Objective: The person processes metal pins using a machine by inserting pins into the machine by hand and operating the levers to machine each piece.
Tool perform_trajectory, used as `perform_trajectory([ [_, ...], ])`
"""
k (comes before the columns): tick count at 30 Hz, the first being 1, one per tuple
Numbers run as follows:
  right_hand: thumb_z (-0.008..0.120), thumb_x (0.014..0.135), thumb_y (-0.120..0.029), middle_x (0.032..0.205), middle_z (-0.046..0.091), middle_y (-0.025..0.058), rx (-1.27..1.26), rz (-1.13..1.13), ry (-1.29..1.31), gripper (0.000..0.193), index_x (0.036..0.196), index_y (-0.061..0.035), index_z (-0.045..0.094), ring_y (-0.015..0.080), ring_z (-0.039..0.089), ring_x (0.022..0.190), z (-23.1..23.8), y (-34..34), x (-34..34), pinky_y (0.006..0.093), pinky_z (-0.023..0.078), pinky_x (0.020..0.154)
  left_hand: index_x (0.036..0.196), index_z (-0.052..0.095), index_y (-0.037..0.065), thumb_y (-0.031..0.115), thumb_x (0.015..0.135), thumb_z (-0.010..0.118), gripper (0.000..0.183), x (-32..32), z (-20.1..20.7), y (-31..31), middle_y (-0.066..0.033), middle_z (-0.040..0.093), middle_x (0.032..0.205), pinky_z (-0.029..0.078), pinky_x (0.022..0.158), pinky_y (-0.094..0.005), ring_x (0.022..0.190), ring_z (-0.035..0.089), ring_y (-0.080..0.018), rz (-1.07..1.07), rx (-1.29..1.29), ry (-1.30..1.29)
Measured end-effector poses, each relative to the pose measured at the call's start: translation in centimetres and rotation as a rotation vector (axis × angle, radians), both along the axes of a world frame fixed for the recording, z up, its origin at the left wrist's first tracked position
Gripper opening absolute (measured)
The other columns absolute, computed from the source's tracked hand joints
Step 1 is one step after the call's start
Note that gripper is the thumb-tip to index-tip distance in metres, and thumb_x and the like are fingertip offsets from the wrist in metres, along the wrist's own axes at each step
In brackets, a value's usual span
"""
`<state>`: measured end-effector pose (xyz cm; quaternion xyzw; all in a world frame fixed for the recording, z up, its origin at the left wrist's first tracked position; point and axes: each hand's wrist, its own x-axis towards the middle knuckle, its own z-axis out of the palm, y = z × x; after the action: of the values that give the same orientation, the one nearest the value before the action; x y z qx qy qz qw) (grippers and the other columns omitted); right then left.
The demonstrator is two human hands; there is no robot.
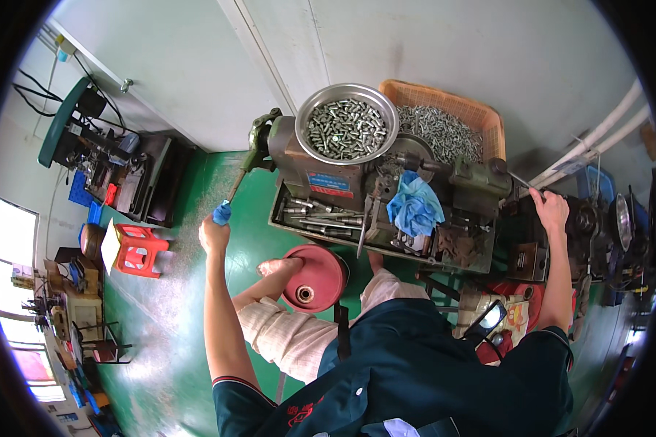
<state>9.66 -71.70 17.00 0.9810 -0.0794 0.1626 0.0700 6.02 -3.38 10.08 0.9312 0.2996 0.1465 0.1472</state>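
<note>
My left hand (214, 234) is closed round the end of a long lever (236, 185), whose grip is wrapped in blue cloth. The lever slants up to the left end of a small green bench lathe (328, 175). Out to the right, my right hand (553, 211) grips a thin metal handle (519, 179) at the lathe's right end. On top of the machine stands a round steel bowl (305, 148) full of small metal pins. A crumpled blue cloth (415, 204) lies over the middle of the lathe and hides part of it.
Behind the lathe, an orange plastic basket (492, 120) holds many more small metal parts. Rods and tools (332, 221) lie in the tray below. A red drum (321, 269) stands between my legs. At the left are a red stool (140, 250) and another machine (135, 167).
</note>
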Motion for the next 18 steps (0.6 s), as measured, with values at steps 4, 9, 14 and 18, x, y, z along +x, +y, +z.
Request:
perform_trajectory([
  [4, 0.046, 0.075, -0.052, 0.060, 0.054, 0.0206, -0.006, -0.017, 0.016, 0.055, 0.059, -0.0002, 0.055, 0.0362, 0.054, 0.062, 0.18, 0.25, -0.22, 0.0425, 0.042, 0.056, 0.078, 0.060, 0.007, 0.012, 0.059, 0.054, 0.020, 0.10, 0.20, -0.22, -0.0187, 0.058, 0.073, 0.044, 0.066, -0.0402, 0.072, 0.056, -0.0352, -0.009, -0.004, 0.006],
  [9, 0.046, 0.074, -0.053, 0.059, 0.054, 0.0207, -0.003, -0.035, 0.004, 0.056, 0.058, -0.0001, 0.055, 0.0364, 0.054, 0.062, -0.02, 0.27, -0.28, 0.0424, 0.042, 0.055, 0.077, 0.059, 0.008, 0.015, 0.064, 0.053, 0.015, 0.08, 0.50, -0.57, -0.0188, 0.058, 0.073, 0.044, 0.065, -0.0418, 0.073, 0.056, -0.0359, -0.029, 0.014, 0.020],
  [14, 0.044, 0.076, -0.052, 0.062, 0.054, 0.0214, 0.006, -0.066, 0.039, 0.055, 0.059, -0.0001, 0.053, 0.0374, 0.053, 0.064, 0.20, 0.89, -0.39, 0.0437, 0.041, 0.058, 0.076, 0.058, 0.008, 0.017, 0.065, 0.054, 0.014, -0.01, 0.25, -0.38, -0.0186, 0.058, 0.073, 0.044, 0.066, -0.0419, 0.074, 0.055, -0.0363, -0.012, 0.009, 0.004],
  [18, 0.045, 0.074, -0.054, 0.061, 0.055, 0.0208, 0.002, -0.086, 0.019, 0.057, 0.059, 0.0002, 0.055, 0.0366, 0.054, 0.063, 0.34, 0.99, -0.77, 0.0425, 0.043, 0.057, 0.076, 0.059, 0.008, 0.017, 0.066, 0.054, 0.015, 0.09, 0.47, -0.65, -0.0186, 0.058, 0.074, 0.044, 0.066, -0.0420, 0.075, 0.055, -0.0361, -0.015, 0.011, -0.004],
])
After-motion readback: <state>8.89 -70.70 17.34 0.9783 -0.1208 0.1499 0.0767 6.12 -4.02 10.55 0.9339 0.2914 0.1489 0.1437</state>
